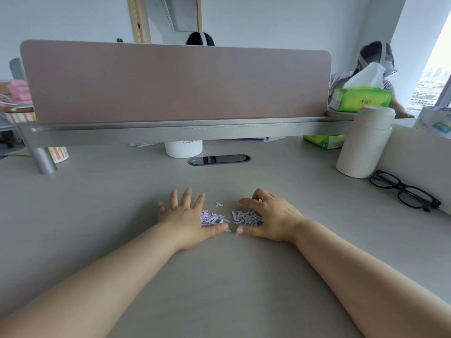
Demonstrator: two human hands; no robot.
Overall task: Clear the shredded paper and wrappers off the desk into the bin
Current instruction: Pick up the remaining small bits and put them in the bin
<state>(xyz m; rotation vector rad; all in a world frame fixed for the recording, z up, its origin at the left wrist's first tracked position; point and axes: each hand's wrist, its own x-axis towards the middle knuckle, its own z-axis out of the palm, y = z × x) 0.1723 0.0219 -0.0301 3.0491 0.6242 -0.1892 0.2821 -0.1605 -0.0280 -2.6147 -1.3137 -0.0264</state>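
Small white and lilac strips of shredded paper (220,218) lie in two little heaps on the grey desk (219,276), with one stray scrap (218,204) just beyond them. My left hand (185,215) lies flat on the desk, fingers spread, its thumb side against the left heap. My right hand (268,217) rests on the desk with fingers curled over the right heap. The two thumbs nearly meet below the paper. Neither hand holds anything. No bin and no wrappers are in view.
A pink divider panel (175,81) on a metal rail closes the far side. A white flask (363,145), black glasses (405,191) and green tissue packs (361,98) are at the right. A white cup (183,148) and a cable port (218,159) sit straight ahead.
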